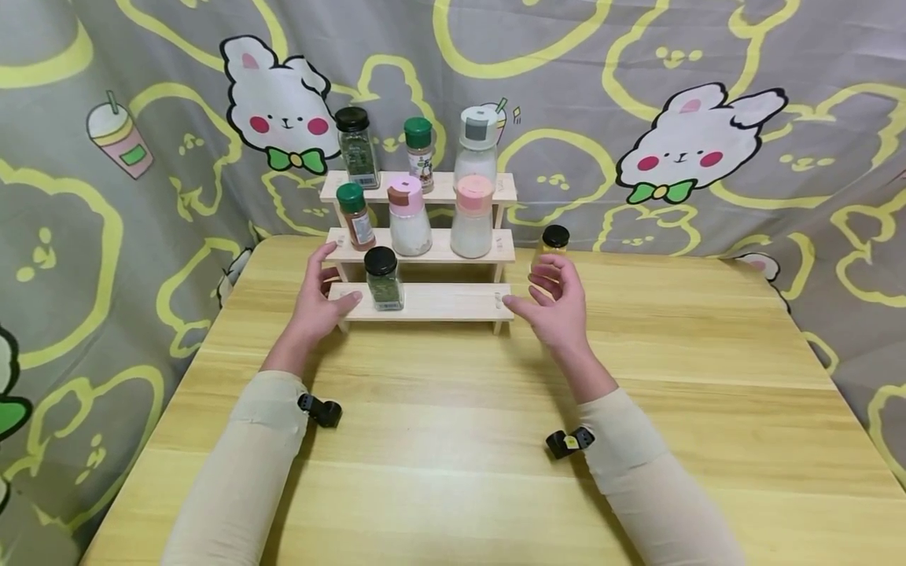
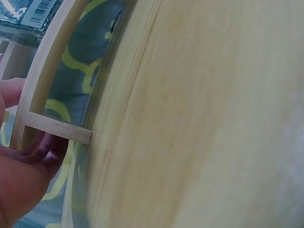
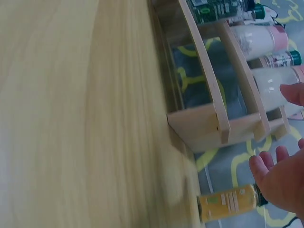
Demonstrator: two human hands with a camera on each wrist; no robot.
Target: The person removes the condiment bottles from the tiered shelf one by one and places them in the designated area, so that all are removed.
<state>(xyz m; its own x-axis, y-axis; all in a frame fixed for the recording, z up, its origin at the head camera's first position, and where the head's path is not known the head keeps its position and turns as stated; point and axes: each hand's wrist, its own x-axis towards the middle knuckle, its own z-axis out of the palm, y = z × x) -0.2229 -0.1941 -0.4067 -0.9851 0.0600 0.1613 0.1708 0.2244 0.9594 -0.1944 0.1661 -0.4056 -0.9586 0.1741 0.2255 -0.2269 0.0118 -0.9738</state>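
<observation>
Near the worktop (image 1: 439, 472)'s far edge, the right hand (image 1: 559, 306) hides most of the yellow jar (image 1: 555, 238) from the head view. Some fingers of the left hand (image 1: 314, 306) vanish behind the rack (image 1: 453, 303)'s left end. The peach-capped jar (image 1: 472, 228) covers the white-capped jar (image 1: 478, 132)'s base. Label print is too small to read. The worktop's near edge is cut off.

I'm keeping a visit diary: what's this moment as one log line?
left hand: grips three-tier wooden rack; right hand: beside rack's right end; bottom tier: black-capped herb jar; table: yellow spice jar
</observation>
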